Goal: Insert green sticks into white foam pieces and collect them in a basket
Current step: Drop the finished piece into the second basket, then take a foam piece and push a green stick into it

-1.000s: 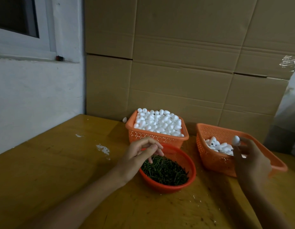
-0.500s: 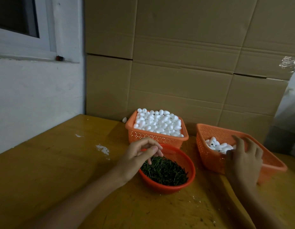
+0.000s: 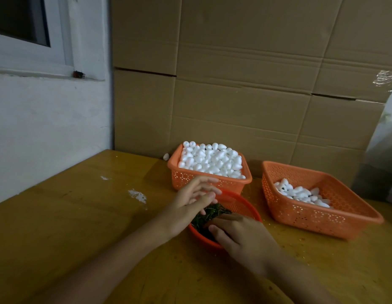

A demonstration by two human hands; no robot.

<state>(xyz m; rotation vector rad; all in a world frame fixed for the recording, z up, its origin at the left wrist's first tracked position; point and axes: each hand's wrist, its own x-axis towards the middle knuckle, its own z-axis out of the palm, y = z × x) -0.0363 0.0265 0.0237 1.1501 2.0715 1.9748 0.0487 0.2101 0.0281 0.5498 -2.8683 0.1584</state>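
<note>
Right hand (image 3: 241, 235), grip unclear, moved from right basket (image 3: 322, 218) into bowl (image 3: 245, 205); left hand (image 3: 190, 200) open; baskets: two; bowl: one.

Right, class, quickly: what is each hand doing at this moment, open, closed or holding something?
Left hand: open, fingers spread over the round bowl of green sticks, holding nothing visible.
Right hand: reaching into the same bowl; its grip cannot be told.

Covered most of the green sticks (image 3: 209, 212) and the red bowl (image 3: 238, 199) at lower centre, both hands overlapping. Blurred at the right hand (image 3: 241, 238), fingertips and any grip unreadable. Cropped at right edge: pale bag (image 3: 385, 137).
</note>
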